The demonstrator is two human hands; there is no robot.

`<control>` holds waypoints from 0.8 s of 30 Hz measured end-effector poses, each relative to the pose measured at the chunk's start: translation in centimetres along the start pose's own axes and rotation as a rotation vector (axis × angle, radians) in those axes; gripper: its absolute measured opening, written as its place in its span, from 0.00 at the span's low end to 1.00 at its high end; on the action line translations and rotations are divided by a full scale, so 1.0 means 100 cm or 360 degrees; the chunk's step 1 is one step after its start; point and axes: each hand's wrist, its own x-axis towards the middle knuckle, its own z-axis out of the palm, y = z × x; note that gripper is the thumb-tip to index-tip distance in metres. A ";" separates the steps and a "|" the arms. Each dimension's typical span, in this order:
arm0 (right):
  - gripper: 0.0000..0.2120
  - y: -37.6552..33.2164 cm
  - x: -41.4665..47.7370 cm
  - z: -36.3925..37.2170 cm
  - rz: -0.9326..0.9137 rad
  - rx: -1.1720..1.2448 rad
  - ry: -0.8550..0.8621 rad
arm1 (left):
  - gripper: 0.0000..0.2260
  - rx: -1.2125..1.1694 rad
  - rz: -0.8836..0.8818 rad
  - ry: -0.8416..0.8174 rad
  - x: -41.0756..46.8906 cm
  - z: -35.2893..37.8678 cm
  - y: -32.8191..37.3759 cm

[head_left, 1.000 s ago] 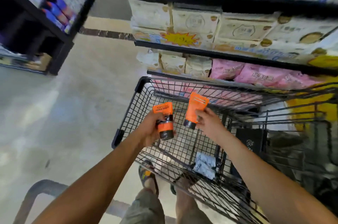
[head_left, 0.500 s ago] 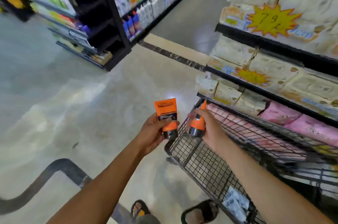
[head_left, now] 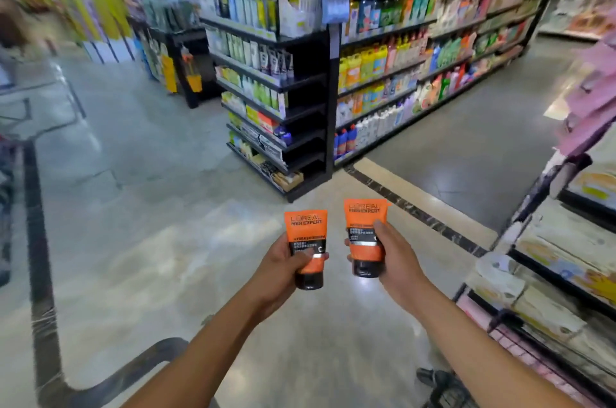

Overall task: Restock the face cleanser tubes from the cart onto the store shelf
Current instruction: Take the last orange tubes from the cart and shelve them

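Note:
Each of my hands holds one orange face cleanser tube with a black cap, cap down, over the bare floor. My left hand grips the left tube round its lower half. My right hand grips the right tube the same way, thumb across its front. The two tubes stand upright, side by side and apart. A black end-of-aisle shelf unit with rows of tubes and bottles stands ahead, across the floor. Only a corner of the black wire cart shows at the bottom right.
A long shelf of coloured bottles runs back to the right of the end unit. Shelves of tissue packs stand close on my right. Open grey floor lies between me and the end unit. A dark curved bar crosses bottom left.
My view has swung left and up, away from the cart and tissue shelves toward the end shelf unit. Both hands carried their tubes out of the cart and hold them over the floor.

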 end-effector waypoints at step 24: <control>0.13 -0.098 0.382 0.264 -0.0185 -0.0219 -0.0719 | 0.15 -0.0278 0.0440 0.0524 0.261 -0.210 0.202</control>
